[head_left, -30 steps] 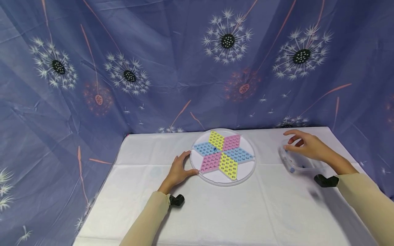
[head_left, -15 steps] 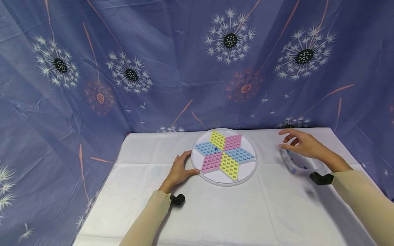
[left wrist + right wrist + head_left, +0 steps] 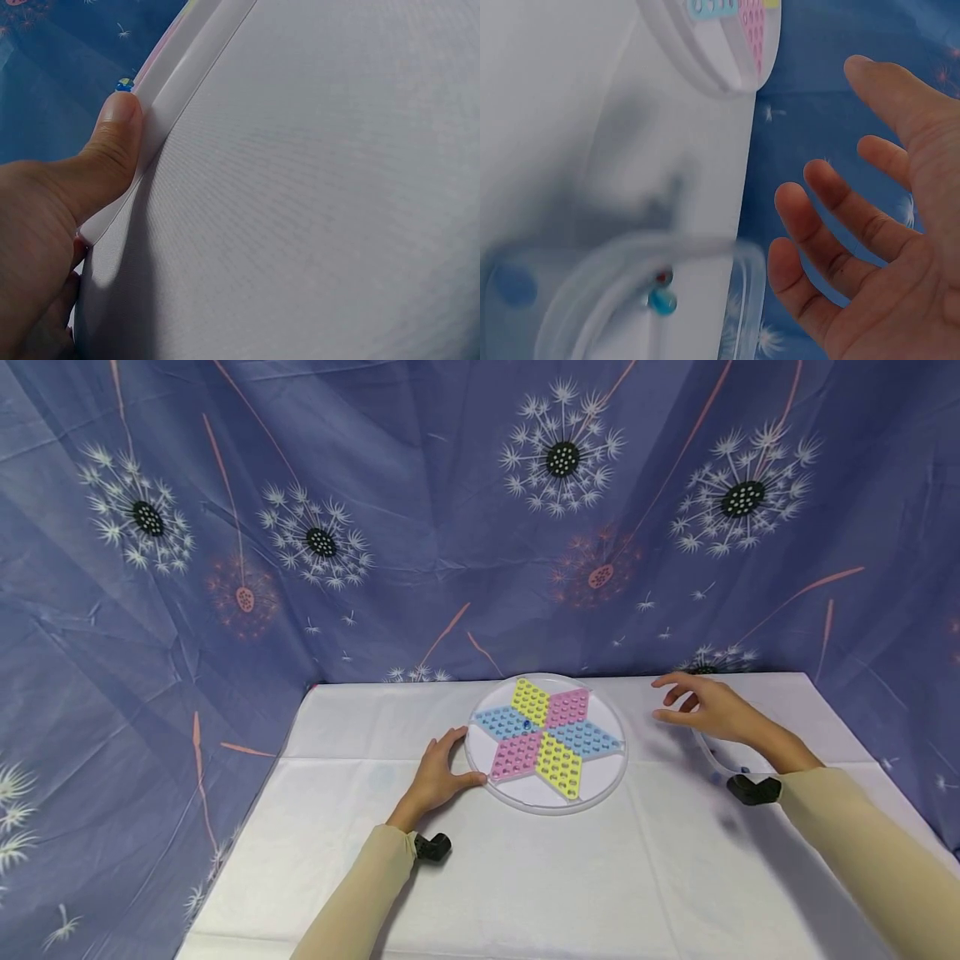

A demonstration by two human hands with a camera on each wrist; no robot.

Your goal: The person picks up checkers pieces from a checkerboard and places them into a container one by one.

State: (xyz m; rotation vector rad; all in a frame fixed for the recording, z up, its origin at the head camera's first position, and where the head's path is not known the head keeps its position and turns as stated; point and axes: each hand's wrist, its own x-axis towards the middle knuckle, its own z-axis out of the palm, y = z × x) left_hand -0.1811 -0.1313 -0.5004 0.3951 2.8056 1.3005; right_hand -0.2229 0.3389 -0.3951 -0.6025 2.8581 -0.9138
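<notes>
My left hand point(image 3: 433, 777) rests at the near left rim of a round white Chinese checkers board point(image 3: 517, 793), thumb and forefinger spread and touching its edge. In the left wrist view the thumb point(image 3: 112, 139) lies along the rim. One blue marble point(image 3: 527, 724) sits near the middle of the star. To the right, my right hand point(image 3: 708, 708) hovers between the board and a clear plastic container point(image 3: 660, 246), partly over the latter's left side. Its fingers point(image 3: 829, 251) are loosely extended, and nothing shows between them. Blue-green and reddish marbles point(image 3: 662, 301) show in the container.
A white cloth point(image 3: 555, 885) covers the table, and the board has yellow, pink and blue points. Behind it hangs a blue curtain point(image 3: 420, 527) with dandelion prints, close to the table's back edge. My right forearm point(image 3: 847, 827) hides part of the container.
My right hand has moved left, away from the container and toward the board, its fingers spreading slightly. The left hand stays at the board's rim. The head view has shifted a little.
</notes>
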